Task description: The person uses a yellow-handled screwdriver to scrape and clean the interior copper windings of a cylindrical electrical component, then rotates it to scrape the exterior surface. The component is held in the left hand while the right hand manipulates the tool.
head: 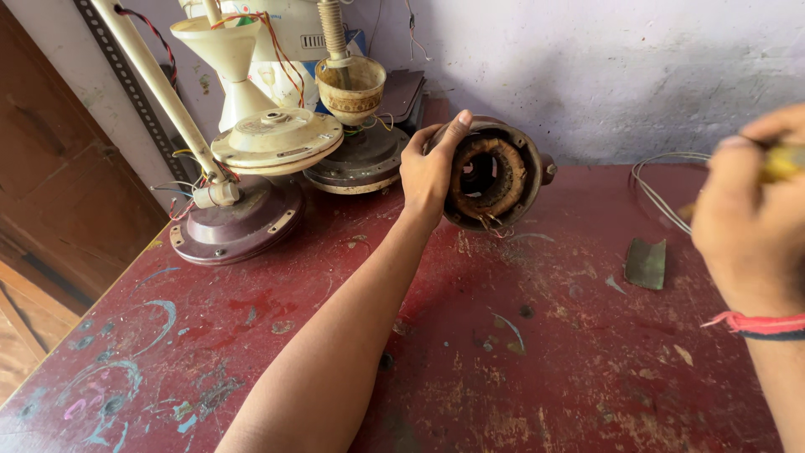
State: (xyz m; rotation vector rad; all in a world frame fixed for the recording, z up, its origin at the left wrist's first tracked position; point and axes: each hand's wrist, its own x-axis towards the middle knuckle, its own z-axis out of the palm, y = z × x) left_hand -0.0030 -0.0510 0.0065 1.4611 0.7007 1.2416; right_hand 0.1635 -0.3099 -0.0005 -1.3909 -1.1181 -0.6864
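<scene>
— Two hands are working; what is the left hand (429,172) doing?
— It is grasping the opened fan motor (493,174), standing on edge at upper centre of the red table (470,352), rusty copper winding showing.
— And the right hand (750,226)?
— It is clenching a yellow tool (784,162), not touching the winding yet.

Left arm extended diagonally across the tabletop (503,352) toward its far edge; left hand (430,172) upright, thumb raised, fingers (419,143) curled in a grasp. Right hand (746,222) raised near the right edge, fingers closed in a fist, blurred, wrist banded
</scene>
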